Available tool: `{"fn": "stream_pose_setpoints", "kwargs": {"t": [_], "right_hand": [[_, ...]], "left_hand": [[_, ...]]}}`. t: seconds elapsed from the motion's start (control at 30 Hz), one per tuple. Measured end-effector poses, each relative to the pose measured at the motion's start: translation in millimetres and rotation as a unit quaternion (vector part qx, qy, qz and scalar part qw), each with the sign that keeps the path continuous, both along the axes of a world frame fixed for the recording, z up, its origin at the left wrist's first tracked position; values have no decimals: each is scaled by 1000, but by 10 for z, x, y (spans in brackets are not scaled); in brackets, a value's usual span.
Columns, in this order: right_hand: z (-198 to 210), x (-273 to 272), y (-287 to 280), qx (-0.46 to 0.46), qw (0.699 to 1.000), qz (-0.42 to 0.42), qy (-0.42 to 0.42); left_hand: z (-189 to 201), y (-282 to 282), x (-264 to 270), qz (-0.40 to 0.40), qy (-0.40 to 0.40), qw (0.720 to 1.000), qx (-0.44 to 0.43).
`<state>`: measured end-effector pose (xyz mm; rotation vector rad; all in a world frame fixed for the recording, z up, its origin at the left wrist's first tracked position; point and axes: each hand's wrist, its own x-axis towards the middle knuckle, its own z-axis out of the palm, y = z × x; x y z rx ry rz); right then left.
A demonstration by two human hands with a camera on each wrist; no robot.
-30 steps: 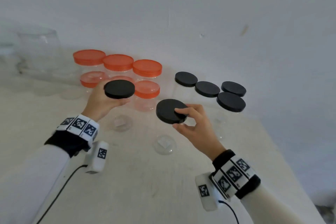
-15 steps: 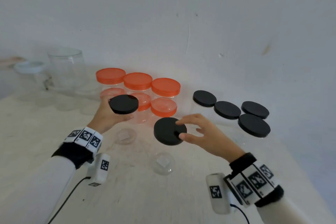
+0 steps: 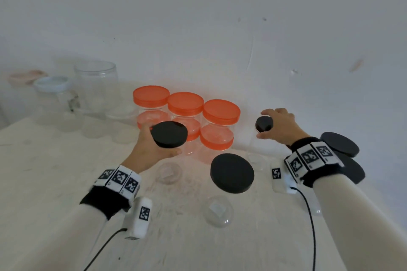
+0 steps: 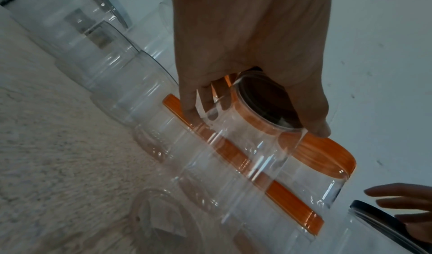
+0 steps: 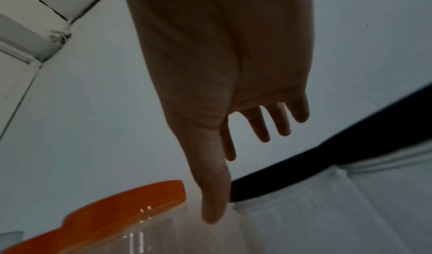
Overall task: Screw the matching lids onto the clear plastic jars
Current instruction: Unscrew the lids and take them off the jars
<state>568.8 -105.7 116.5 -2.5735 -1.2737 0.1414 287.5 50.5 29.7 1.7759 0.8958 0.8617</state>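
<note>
Two hands working among capped jars on a table point(image 3: 66, 182)

The left hand point(image 3: 149, 149) is gripping a clear jar point(image 4: 268, 147) near its black lid point(image 3: 169, 134), holding it tilted above the tabletop. The right hand point(image 3: 279, 125) is reaching forward with fingers spread and relaxed over another black lid point(image 3: 264, 124), gripping nothing. Three orange-lidded jars point(image 3: 185, 103) are standing behind; a black-lidded jar point(image 3: 232, 173) is standing between the wrists.

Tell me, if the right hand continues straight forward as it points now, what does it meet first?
Probably the black lid under the right hand's fingertips; beyond it stands the white wall. Depth is uncertain.
</note>
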Motion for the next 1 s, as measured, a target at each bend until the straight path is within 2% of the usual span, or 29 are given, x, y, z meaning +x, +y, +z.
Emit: {"fn": "stream_pose_setpoints", "kwargs": {"t": [0.13, 1.0], "right_hand": [[-56, 141, 103, -75, 997, -11, -10], [-66, -30, 273, -33, 995, 93, 20]], "left_hand": [[-11, 9, -3, 2, -7, 1000, 0], [-20, -32, 18, 7, -34, 999, 14]]}}
